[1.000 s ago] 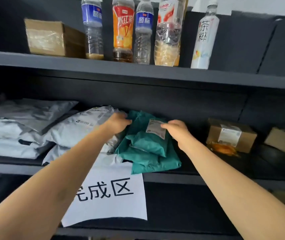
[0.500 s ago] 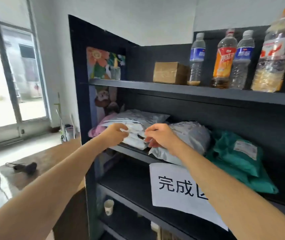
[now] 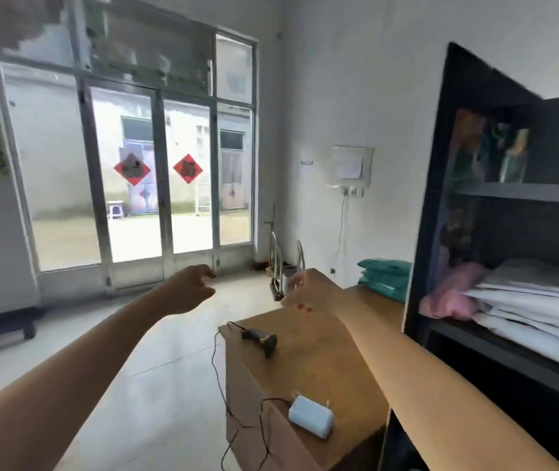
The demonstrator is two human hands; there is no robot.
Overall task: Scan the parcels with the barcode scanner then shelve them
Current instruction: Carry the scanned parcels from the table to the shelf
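While both my arms reach out ahead, the black shelf unit (image 3: 441, 198) stands at my right, with white parcels (image 3: 536, 300) stacked on one shelf. Beside it the brown table (image 3: 322, 368) carries green parcels (image 3: 385, 277) at its far end. My left hand (image 3: 186, 290) and right hand (image 3: 312, 294) hang in the air, fingers loosely curled, holding nothing. The barcode scanner (image 3: 261, 338) lies on the table, its white plug (image 3: 310, 416) nearer me.
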